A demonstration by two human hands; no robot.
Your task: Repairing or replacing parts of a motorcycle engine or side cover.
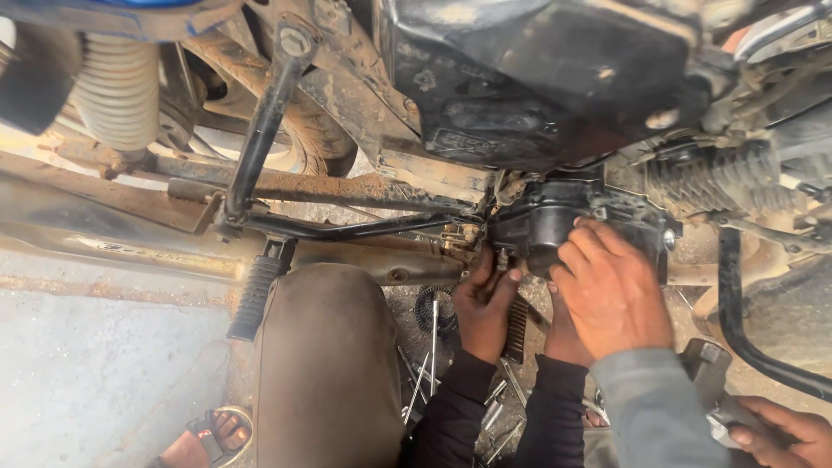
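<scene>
1. The left hand is raised to the underside of the black, rounded metal engine casing. Its fingers are bent close together, and a grasp cannot be told.
2. The right hand is mostly covered by a grey-sleeved co-worker's hand, so its fingers cannot be told.
3. The casing is seen hanging under the muddy motorcycle frame.

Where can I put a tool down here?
The bare concrete floor, lower left, between the rusty exhaust pipe, the knee and the sandalled foot. Under the black engine case it's crowded: left hand, right hand, a grey-sleeved hand and loose tools.
</scene>
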